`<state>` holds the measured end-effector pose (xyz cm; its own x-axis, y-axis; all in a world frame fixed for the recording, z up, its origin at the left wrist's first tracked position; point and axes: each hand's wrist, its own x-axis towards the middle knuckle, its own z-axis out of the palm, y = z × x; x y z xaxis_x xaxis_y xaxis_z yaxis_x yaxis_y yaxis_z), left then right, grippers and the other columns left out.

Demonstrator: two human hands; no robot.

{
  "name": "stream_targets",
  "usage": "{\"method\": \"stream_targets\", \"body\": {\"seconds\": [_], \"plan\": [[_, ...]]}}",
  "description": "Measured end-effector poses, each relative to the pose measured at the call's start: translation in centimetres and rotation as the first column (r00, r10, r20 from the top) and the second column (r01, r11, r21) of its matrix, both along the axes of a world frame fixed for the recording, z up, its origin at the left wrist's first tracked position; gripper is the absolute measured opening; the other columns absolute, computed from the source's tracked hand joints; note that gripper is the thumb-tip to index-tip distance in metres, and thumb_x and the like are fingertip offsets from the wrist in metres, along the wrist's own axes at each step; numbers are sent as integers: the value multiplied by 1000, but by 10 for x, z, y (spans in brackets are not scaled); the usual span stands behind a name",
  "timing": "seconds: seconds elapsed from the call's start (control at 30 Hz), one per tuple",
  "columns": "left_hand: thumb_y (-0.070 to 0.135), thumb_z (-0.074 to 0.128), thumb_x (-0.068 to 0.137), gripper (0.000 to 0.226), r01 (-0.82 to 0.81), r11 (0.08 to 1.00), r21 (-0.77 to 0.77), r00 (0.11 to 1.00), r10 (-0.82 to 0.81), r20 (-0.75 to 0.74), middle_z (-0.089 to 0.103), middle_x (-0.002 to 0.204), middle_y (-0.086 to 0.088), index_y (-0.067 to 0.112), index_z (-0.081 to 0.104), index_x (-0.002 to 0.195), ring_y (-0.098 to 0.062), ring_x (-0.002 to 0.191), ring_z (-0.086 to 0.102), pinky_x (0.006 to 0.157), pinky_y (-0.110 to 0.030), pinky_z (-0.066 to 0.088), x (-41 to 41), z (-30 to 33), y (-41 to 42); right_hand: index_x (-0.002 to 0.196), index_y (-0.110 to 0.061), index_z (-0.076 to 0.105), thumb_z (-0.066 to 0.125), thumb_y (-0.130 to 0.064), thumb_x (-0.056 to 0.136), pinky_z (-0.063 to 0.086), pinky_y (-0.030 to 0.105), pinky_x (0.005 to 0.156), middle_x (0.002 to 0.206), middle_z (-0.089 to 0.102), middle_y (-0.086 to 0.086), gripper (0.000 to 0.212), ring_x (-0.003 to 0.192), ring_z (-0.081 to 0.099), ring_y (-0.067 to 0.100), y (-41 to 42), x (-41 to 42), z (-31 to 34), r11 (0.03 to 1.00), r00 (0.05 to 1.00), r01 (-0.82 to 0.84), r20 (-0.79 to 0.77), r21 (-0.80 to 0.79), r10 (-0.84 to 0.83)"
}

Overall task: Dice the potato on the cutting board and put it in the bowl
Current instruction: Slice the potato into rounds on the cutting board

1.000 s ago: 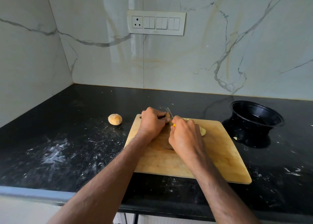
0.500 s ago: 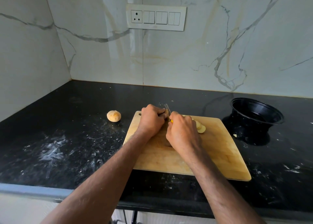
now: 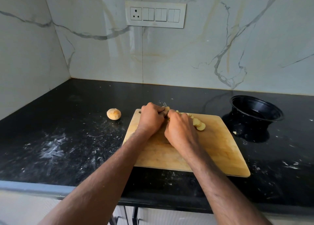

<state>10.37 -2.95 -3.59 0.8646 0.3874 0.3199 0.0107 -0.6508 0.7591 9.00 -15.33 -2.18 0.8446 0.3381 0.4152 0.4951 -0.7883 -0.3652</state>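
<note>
Now both hands [image 3: 167, 121] over potato [image 3: 167, 108]

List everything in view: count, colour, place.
cutting board: one, light wood, on the counter centre.
potato slices: several, pale yellow, far part of the board, right of the hands.
knife: one, only the metal tip shows between the hands.
whole potato: one, tan, on the counter left of the board.
bowl: one, black, right of the board.
counter: one, black, white smears.
switch panel: one, white, on the marble wall.
left hand: grips the potato.
right hand: grips the knife.
</note>
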Motion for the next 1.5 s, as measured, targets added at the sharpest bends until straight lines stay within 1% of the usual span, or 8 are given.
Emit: {"method": "stream_targets", "body": {"seconds": [0.37, 0.53, 0.7, 0.8, 0.97, 1.2, 1.37, 1.5], "plan": [[13, 65, 96, 19, -7, 999, -37, 1000, 7, -6, 78, 87, -6, 10, 82, 87, -27, 90, 68, 104, -37, 42, -1, 2, 2, 126, -11, 59, 58, -7, 94, 39, 31, 61, 101, 66, 13, 31, 88, 64, 28, 6, -4, 6, 994, 999, -27, 36, -107, 31], [15, 67, 94, 18, 2, 999, -44, 1000, -2, 6, 77, 84, 1, 19, 83, 88, -22, 93, 65, 94, -35, 48, -3, 2, -2, 113, -15, 64, 58, -13, 96, 35, 32, 59, 81, 47, 1, 18, 72, 42, 22, -3, -2, 11, 998, 1000, 8, -19, -64, -9], [18, 71, 93, 12, 24, 999, -40, 999, -22, 39, 78, 87, 4, 18, 83, 97, -11, 84, 68, 75, -15, 47, -4, 3, -4, 114, -17, 64, 59, -16, 98, 36, 32, 60, 88, 46, 2, 17, 77, 45, 22, -14, -7, 19, 994, 998, 6, -54, -112, -13], [18, 71, 94, 12, 44, 998, -37, 998, -43, 45, 78, 86, 6, 19, 83, 96, -9, 80, 69, 74, -17, 50, -4, 2, -5, 113, -17, 62, 58, -15, 97, 27, 28, 51, 86, 38, -2, 17, 83, 48, 24, -15, -2, 27, 992, 997, -8, -81, -129, -2], [10, 66, 93, 18, 72, 997, 1, 997, -72, 40, 79, 93, 2, 18, 83, 96, -13, 89, 70, 78, -5, 46, -1, -1, -3, 115, -14, 61, 58, -11, 95, 39, 32, 64, 104, 56, 9, 21, 85, 51, 26, -5, 3, 23, 989, 995, -27, -102, -148, 12], [12, 67, 94, 18, 33, 999, -23, 998, -31, 53, 77, 100, 7, 18, 80, 105, -9, 96, 66, 94, -28, 55, 3, -3, -2, 123, -12, 61, 57, -5, 94, 51, 38, 74, 107, 62, 12, 30, 97, 63, 31, -1, 0, 6, 987, 999, -50, -28, -153, 46], [15, 72, 93, 18, 13, 1000, -11, 999, -13, 50, 77, 108, 3, 14, 78, 110, -2, 89, 61, 87, -17, 45, 6, -4, -2, 121, -11, 61, 58, -9, 96, 42, 32, 65, 104, 60, 10, 25, 93, 61, 27, -10, -8, 6, 988, 998, -54, -33, -144, 50], [12, 73, 91, 12, 5, 1000, 17, 998, -6, 57, 77, 93, 11, 17, 82, 97, 1, 76, 61, 72, -1, 37, 6, -7, 0, 116, -14, 65, 59, -13, 97, 48, 33, 65, 104, 63, 8, 21, 92, 64, 26, -22, -14, 5, 993, 998, -51, -27, -104, 49]]}}
